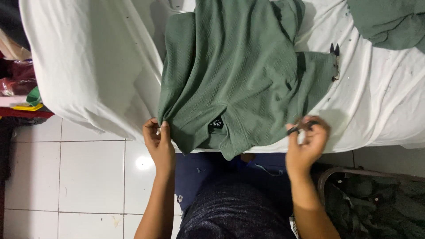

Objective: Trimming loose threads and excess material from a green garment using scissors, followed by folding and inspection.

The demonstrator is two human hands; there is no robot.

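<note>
A green textured shirt [234,75] lies spread on a white sheet [97,66], its collar and black neck label [216,124] hanging over the near edge. My left hand [158,144] pinches the shirt's lower left corner at the sheet's edge. To the right, my right hand [307,144] holds a small dark thread snipper [299,128] just off the shirt's right hem. The snipper's blades are partly hidden by my fingers.
A second small black cutter [335,59] lies on the sheet by the shirt's right sleeve. More green cloth [389,22] is piled at the top right. White floor tiles [88,177] lie below left; a dark basket [376,199] stands at the lower right; coloured clutter [22,88] sits at the left.
</note>
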